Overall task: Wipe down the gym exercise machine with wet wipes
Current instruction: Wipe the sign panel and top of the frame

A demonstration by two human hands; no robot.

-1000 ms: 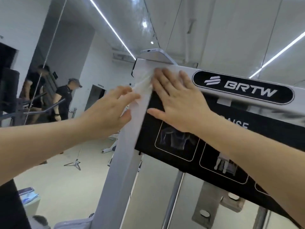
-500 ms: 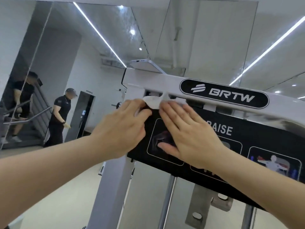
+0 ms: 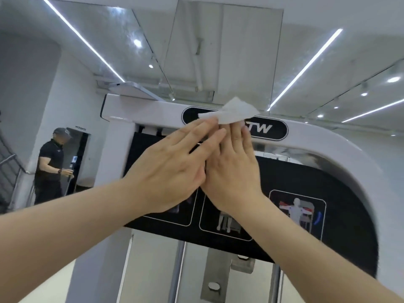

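- Pressing the wet wipe [image 3: 231, 114] onto your machine's top bar [image 3: 148, 114], your right hand [image 3: 231, 171] has straight fingers, tips hidden beneath it.
- Your left hand [image 3: 175, 169], fingers also straight, touches the wipe's edge.
- Logo plate [image 3: 278, 131] mostly covered; only "TW" reads.

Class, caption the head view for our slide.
Left hand and right hand press a white wipe on the machine's logo.

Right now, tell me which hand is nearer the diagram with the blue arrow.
Right. The right hand sits up-left of the diagram; the left hand is farther left.
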